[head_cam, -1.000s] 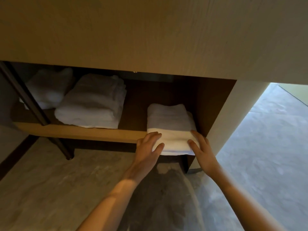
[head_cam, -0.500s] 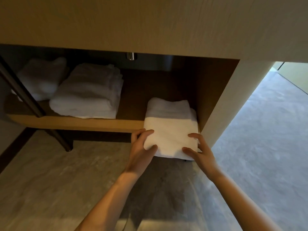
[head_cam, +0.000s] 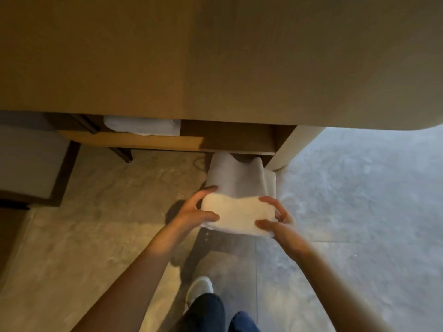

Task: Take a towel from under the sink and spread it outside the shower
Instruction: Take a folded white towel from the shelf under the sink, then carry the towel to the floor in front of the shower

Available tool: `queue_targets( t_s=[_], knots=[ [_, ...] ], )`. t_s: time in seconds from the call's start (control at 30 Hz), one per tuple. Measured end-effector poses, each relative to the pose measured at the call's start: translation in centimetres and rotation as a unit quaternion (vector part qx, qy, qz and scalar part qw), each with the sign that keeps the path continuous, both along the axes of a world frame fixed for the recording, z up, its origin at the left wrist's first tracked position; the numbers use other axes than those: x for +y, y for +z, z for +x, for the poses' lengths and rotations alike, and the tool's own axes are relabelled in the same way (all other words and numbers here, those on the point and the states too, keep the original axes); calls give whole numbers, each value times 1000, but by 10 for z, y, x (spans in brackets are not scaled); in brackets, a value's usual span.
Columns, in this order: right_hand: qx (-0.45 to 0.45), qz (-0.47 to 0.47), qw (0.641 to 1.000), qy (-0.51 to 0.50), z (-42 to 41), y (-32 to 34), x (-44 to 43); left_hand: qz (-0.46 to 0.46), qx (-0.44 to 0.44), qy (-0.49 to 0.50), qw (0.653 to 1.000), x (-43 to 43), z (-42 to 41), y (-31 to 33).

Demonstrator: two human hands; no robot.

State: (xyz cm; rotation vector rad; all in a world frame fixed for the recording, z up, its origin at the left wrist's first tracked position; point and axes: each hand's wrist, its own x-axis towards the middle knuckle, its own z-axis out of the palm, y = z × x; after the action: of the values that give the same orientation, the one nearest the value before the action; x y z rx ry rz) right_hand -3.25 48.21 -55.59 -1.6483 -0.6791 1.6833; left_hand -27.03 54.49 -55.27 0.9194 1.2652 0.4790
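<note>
Towel (head_cam: 237, 214) gripped by left hand (head_cam: 191, 215) and right hand (head_cam: 278, 220), shelf (head_cam: 143, 141) just beyond (another stack (head_cam: 143, 125) on it)

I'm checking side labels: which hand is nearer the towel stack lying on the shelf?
Left. The left hand grips the left edge of the held towel, below and right of the stack; the right hand grips the opposite edge, farther right.

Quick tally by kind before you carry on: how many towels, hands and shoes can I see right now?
Held towel: 1
Towel pile on the shelf: 1 (how many towels are in the pile can't be told)
Hands: 2, left hand and right hand, both gripping the held towel
Shoe: 1
Total: 5
</note>
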Motion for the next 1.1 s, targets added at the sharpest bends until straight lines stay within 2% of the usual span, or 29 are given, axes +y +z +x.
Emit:
queue_targets(
  t_s=[0.1,0.3,0.43,0.57,0.67,0.9,1.1],
  knots=[
    [6,-34,999,-8,-7,61,-31,-47,34,32,998,-36,-7,63],
    [14,-25,999,20,-14,200,-91,-95,10,67,993,-107,-24,218],
    [19,9,999,36,-18,297,-118,-73,-3,89,993,-141,-32,320],
    [10,69,996,52,-24,396,-129,-21,-52,89,994,-165,-44,412],
    [26,118,991,52,-26,460,-134,33,-23,98,994,-174,-47,473],
    [29,234,970,55,-43,559,-106,170,-107,101,974,-154,-66,553],
    [19,288,955,66,-76,603,-49,217,-66,119,966,-101,-98,591]
  ],
)
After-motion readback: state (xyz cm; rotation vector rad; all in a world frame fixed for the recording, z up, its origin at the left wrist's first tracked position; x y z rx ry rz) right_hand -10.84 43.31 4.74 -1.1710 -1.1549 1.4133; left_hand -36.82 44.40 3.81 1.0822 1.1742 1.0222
